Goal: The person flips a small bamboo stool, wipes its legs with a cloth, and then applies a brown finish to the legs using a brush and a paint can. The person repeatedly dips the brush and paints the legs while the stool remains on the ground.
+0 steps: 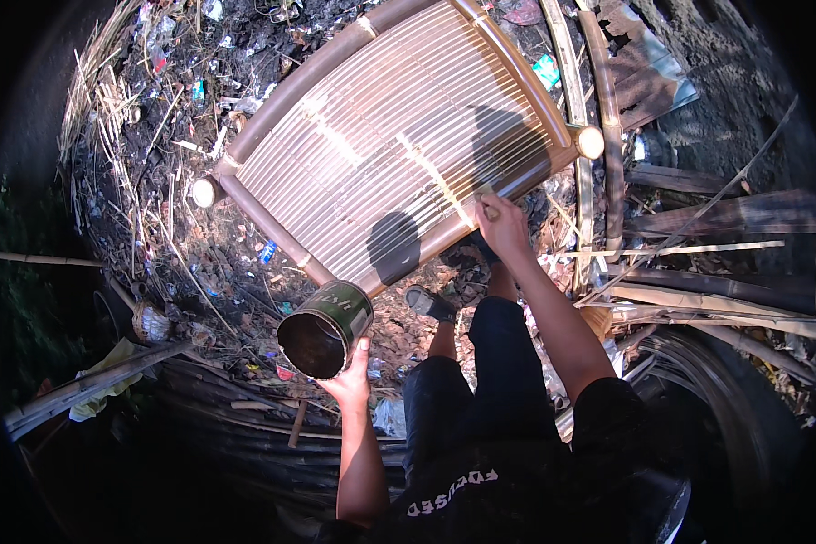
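Note:
My left hand [349,379] grips a dark green metal can [346,306] from below and the side. The can is tilted so its open mouth faces me; its inside is dark and brownish. Ahead lies a bamboo bench or bed top [335,172], made of thin pale slats in a frame of thick brown poles. Over the near pole and slat ends, towards the right, my right hand [503,225] is closed. Whatever its fingers hold is hidden or too small to make out. Shadows fall across the slats, which look glossy in places.
Litter and dry leaves cover the ground around the bench top. Long bamboo poles [607,136] stand to the right, with split bamboo [716,304] piled below them. More poles [272,417] lie at the lower left. A rusty sheet [644,77] rests at the upper right.

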Tool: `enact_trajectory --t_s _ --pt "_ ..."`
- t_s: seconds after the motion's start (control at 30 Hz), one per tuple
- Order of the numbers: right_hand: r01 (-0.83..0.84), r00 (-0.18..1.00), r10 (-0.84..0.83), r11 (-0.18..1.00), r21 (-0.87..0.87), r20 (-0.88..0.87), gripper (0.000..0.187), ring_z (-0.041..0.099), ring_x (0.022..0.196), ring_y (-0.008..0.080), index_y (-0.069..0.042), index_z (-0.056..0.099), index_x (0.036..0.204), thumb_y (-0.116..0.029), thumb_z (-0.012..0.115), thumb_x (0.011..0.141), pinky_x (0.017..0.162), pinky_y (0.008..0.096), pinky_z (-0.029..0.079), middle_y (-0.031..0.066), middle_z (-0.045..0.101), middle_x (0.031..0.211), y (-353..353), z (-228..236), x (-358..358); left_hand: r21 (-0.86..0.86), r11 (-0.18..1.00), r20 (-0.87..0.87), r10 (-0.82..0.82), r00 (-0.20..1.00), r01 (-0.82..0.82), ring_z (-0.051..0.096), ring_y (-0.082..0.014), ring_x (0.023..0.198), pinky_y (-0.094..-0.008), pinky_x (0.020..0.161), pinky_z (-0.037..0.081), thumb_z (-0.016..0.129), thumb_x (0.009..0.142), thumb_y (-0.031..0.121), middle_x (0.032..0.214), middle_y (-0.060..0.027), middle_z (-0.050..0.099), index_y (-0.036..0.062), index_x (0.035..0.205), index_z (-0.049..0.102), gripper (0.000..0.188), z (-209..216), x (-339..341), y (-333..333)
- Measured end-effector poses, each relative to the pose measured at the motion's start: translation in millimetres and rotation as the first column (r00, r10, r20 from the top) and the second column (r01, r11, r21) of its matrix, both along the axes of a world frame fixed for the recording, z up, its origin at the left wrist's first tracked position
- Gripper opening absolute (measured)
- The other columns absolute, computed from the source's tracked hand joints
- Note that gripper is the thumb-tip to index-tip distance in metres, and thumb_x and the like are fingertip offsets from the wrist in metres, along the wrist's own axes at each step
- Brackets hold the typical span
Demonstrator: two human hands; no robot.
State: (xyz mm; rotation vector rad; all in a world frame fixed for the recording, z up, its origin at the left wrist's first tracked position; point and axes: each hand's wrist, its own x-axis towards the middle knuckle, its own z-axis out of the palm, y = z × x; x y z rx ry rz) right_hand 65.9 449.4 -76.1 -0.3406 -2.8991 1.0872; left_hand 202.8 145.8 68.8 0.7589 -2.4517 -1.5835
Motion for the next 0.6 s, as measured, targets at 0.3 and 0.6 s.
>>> enact_trajectory --t_s 0.3,0.6 --pt "0.083 0.989 -0.065 0.988 0.13 -0.136 0.019 0.069 0.088 0.0337 0.002 0.068 0.104 -0.009 0.067 0.089 0.078 0.0384 0.055 0.0203 0.07 0.1 39 12 -2 0.005 0.993 -0.011 0.12 0.993 -0.12 0.054 -0.0258 0.116 -0.0407 0.102 0.045 0.083 0.076 0.007 0.132 -0.0162 0.052 -0.0038 0.136 0.043 0.073 -10 21 -20" --pt "-0.381 0.898 0.439 0.755 -0.534 -0.021 0.024 0.067 0.098 0.0327 -0.004 0.069 0.106 -0.013 0.071 0.084 0.082 0.0366 0.055 0.0181 0.07 0.102 -214 -59 114 0.109 0.979 -0.047 0.177 0.983 -0.171 0.052 -0.026 0.119 -0.042 0.103 0.044 0.085 0.074 0.009 0.135 -0.016 0.049 -0.0024 0.139 0.039 0.081 3 28 -43"
